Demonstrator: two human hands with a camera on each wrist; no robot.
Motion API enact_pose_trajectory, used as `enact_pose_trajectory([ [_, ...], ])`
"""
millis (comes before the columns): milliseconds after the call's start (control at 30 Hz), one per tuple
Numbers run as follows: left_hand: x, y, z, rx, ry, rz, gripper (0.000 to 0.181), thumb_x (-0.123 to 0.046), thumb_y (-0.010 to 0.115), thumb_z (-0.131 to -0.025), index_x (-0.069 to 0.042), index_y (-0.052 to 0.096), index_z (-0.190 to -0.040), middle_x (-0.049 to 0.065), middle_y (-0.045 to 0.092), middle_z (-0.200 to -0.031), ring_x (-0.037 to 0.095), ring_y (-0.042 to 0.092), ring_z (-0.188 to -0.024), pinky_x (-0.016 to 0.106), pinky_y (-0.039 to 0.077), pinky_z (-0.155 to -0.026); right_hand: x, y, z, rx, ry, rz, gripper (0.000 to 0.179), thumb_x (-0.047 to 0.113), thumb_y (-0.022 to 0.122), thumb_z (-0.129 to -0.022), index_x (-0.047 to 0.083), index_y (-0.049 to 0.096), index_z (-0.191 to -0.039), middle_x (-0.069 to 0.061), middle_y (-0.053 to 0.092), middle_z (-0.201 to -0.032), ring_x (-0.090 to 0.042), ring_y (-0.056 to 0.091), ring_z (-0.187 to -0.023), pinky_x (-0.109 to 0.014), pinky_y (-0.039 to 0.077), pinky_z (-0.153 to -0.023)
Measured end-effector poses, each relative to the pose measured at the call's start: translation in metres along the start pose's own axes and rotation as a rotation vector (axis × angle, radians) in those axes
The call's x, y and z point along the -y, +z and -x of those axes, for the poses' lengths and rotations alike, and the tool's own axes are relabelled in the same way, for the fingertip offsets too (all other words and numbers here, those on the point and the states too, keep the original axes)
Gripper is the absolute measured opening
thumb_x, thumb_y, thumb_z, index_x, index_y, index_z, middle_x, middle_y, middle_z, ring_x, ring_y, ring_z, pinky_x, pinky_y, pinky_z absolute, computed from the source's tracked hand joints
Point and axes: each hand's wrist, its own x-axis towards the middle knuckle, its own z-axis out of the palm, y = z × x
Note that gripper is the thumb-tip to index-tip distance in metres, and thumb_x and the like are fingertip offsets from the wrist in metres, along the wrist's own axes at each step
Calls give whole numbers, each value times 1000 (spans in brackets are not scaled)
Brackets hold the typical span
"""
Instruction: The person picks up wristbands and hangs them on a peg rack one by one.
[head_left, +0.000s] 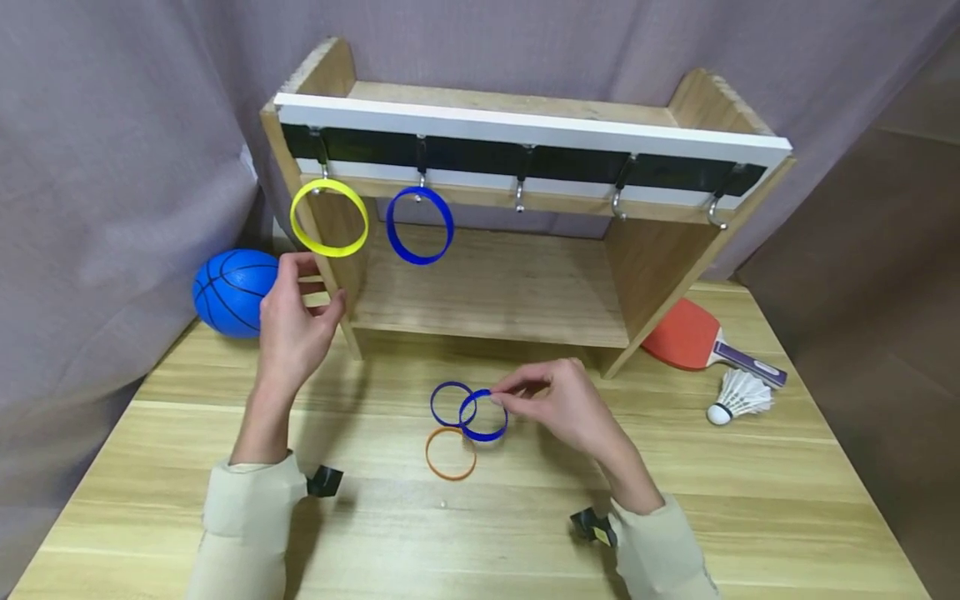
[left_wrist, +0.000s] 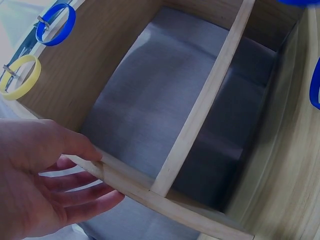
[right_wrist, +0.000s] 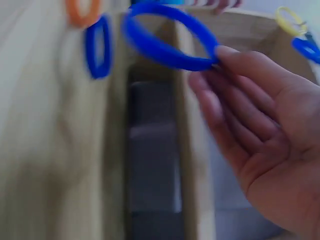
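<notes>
My left hand [head_left: 296, 325] grips the side panel of a wooden shelf [head_left: 487, 287], thumb on its inner face and fingers outside in the left wrist view. Between thumb and fingertips, my right hand [head_left: 566, 404] pinches a blue ring [right_wrist: 165, 57], held up in front of the shelf. Another blue ring [head_left: 432, 404] and an orange ring [head_left: 452, 478] lie on the table below it; the held ring overlaps the blue one in the head view. From the leftmost hook hangs a yellow ring [head_left: 330, 252], with a hung blue ring [head_left: 452, 225] on the hook beside it.
Three more metal hooks [head_left: 520, 196] line the shelf's front rail to the right. A blue ball [head_left: 232, 296] with black lines sits left of the shelf. On the right lie a red paddle [head_left: 681, 335] and a white shuttlecock [head_left: 742, 396]. Curtains enclose the table.
</notes>
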Motion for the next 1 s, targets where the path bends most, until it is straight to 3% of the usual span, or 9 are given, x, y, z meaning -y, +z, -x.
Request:
enact_pose_trajectory([
  [133, 0, 0, 0, -3, -3, 6, 43, 0, 71, -84, -2, 51, -122, 12, 62, -116, 26, 66, -100, 18, 58, -68, 34, -7, -7, -195, -66, -283, 11, 13, 80, -83, 13, 78, -94, -2, 74, -89, -22, 68, -72, -35, 60, -64],
  [300, 2, 1, 0, 4, -1, 8, 43, 0, 71, -85, -2, 50, -123, 12, 62, -116, 26, 66, -100, 23, 59, -68, 76, -20, -26, -479, -276, -731, 17, -7, 73, -84, -14, 69, -99, -26, 69, -94, -31, 69, -75, -37, 60, -59],
  [400, 2, 2, 0, 6, 1, 7, 43, 0, 71, -85, -3, 50, -123, 11, 61, -117, 25, 66, -100, 24, 59, -68, 91, -26, -38, -658, -402, -852, 20, -9, 69, -85, -19, 65, -103, -31, 67, -99, -34, 69, -84, -34, 60, -61],
  [533, 2, 3, 0, 8, 4, 2, 44, -1, 71, -84, -4, 51, -123, 10, 61, -117, 23, 66, -99, 23, 59, -67, 98, -29, -51, -843, -446, -853, 22, -6, 71, -86, -16, 67, -105, -30, 67, -102, -35, 68, -90, -33, 61, -64],
  [633, 1, 3, 0, 8, 10, -1, 44, 0, 71, -84, -4, 51, -123, 10, 61, -117, 23, 66, -99, 24, 59, -67, 95, -29, -57, -912, -435, -829, 23, -4, 73, -84, -15, 68, -104, -28, 68, -100, -33, 69, -88, -34, 61, -63],
  [1000, 2, 0, 0, -6, 15, 2, 43, 0, 71, -85, -2, 51, -122, 11, 62, -116, 25, 66, -99, 22, 59, -68, 97, -24, -58, -900, -418, -757, 19, -5, 72, -85, -15, 69, -100, -26, 70, -98, -30, 69, -85, -31, 60, -60],
])
